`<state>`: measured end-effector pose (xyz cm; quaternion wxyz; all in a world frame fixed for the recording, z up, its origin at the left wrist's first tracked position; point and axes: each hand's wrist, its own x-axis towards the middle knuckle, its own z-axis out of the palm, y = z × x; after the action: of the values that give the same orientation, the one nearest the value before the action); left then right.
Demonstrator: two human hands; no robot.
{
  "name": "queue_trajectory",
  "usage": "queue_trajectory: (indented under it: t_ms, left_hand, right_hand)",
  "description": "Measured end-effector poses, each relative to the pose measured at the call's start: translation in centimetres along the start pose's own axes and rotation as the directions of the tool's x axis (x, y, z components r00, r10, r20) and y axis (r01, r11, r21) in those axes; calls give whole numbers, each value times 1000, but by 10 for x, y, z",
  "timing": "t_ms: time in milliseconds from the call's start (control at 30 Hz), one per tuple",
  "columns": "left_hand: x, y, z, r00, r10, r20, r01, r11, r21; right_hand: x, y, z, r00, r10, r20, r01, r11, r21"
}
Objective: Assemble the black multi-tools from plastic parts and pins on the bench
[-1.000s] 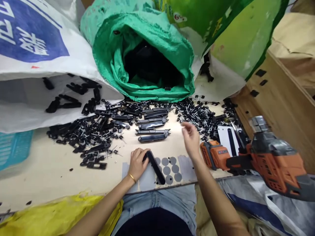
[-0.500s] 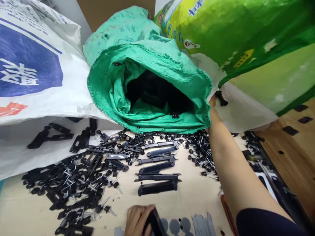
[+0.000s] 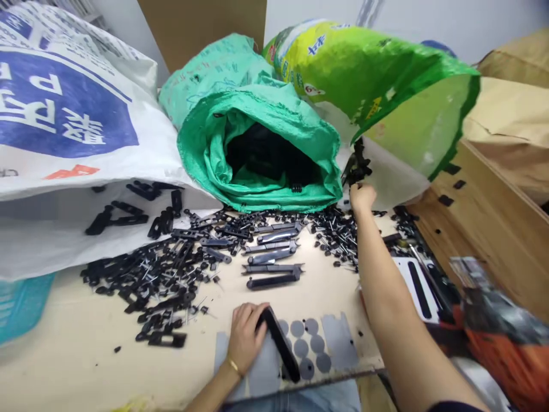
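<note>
My left hand (image 3: 245, 336) rests on the near edge of the table (image 3: 64, 355), its fingers closed around the upper end of a long black plastic bar (image 3: 281, 345) that lies on a grey sheet with round dots (image 3: 315, 346). My right hand (image 3: 362, 196) is stretched far out, fingers closed on a clump of small black parts (image 3: 355, 166) at the mouth of the green and yellow sack (image 3: 377, 86). A row of finished black bars (image 3: 271, 260) lies mid-table.
An open green woven sack (image 3: 257, 149) holds black parts. A white and blue sack (image 3: 64, 131) lies at left. Loose black pieces and pins (image 3: 154, 274) litter the table. An orange power drill (image 3: 493, 326) sits at right beside a wooden board (image 3: 493, 229). A teal basket (image 3: 19, 306) is far left.
My right hand went from above the table near the drill out to the far sacks, then drew back slightly with a clump of parts. My left hand stayed on the bar.
</note>
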<state>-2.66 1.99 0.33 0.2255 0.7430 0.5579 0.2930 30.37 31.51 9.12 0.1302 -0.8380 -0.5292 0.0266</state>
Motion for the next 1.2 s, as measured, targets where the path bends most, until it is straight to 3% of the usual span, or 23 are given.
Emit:
queue_trajectory:
  t_ms: [100, 167, 233, 300, 467, 533, 633, 700, 767, 800, 867, 933, 967, 1100, 1133, 1200]
  left_hand:
    - [-1, 0, 0, 1000, 1, 11, -1, 1000, 8]
    - [-2, 0, 0, 1000, -8, 19, 8, 1000, 23]
    - [-3, 0, -1, 998, -53, 14, 53, 998, 37]
    - [-4, 1, -4, 990, -140, -17, 141, 989, 43]
    - [-12, -2, -11, 944, -312, -109, 320, 945, 63]
    - [-17, -5, -17, 924, -359, -136, 371, 925, 82]
    - [-23, -7, -29, 900, -398, -180, 425, 892, 152]
    - [-25, -5, -38, 929, -323, -180, 358, 908, 218]
    - [-22, -1, -45, 991, -124, -58, 135, 959, 249]
    - [-18, 2, -46, 998, 8, 55, -20, 973, 231]
    - [-4, 9, -44, 930, 237, 280, -285, 948, 143]
    - [13, 14, -37, 850, 335, 407, -400, 912, 85]
    - [22, 15, -32, 834, 341, 434, -413, 907, 80]
    - [51, 13, -17, 822, 333, 462, -406, 911, 66]
    - [55, 11, -14, 820, 339, 461, -409, 911, 59]
    - [60, 10, -11, 814, 355, 459, -423, 905, 50]
  right_hand:
    - [-69, 13, -15, 978, 167, -123, -129, 953, 274]
    - [-115, 22, -23, 959, 251, -132, -135, 812, 568]
    - [-156, 31, -31, 963, 253, -98, -100, 667, 738]
    - [-190, 40, -40, 975, 205, -84, -66, 633, 772]
    - [-243, 50, -71, 997, 11, -73, 45, 697, 715]
    - [-254, 53, -87, 993, -117, 7, 76, 692, 718]
    - [-264, 60, -111, 942, -276, 189, 83, 740, 668]
    - [-264, 64, -121, 888, -342, 307, 111, 808, 579]
    - [-258, 60, -122, 817, -395, 421, 198, 877, 438]
    - [-254, 55, -118, 781, -402, 477, 251, 903, 350]
    - [-242, 39, -104, 746, -350, 566, 319, 935, 158]
    - [-231, 21, -83, 770, -243, 591, 307, 952, -10]
    - [-227, 14, -72, 798, -199, 568, 283, 957, -62]
    - [-233, 16, -40, 914, -202, 353, 234, 971, -51]
    - [-240, 23, -36, 925, -198, 324, 225, 973, -49]
    - [-255, 41, -30, 912, -166, 374, 209, 975, -79]
